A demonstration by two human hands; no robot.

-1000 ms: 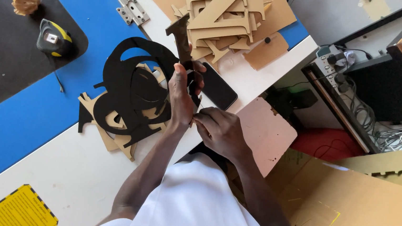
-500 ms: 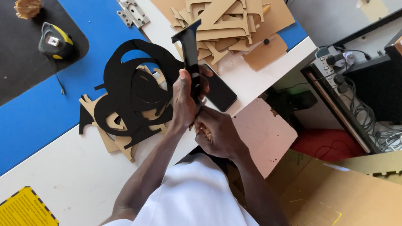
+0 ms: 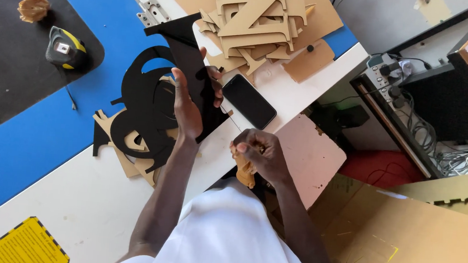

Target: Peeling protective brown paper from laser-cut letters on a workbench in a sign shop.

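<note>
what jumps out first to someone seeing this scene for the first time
The left hand holds a black cut-out letter up over the table's blue part, above a heap of black cut-out shapes. The right hand is closed on a crumpled tan cloth near the table's edge. A stack of tan cardboard letters lies at the top, a dark phone just below it.

A tape measure lies on the black mat at the desk's far left corner. A phone lies near the desk's right edge, below a pile of brown cut-out letters.
</note>
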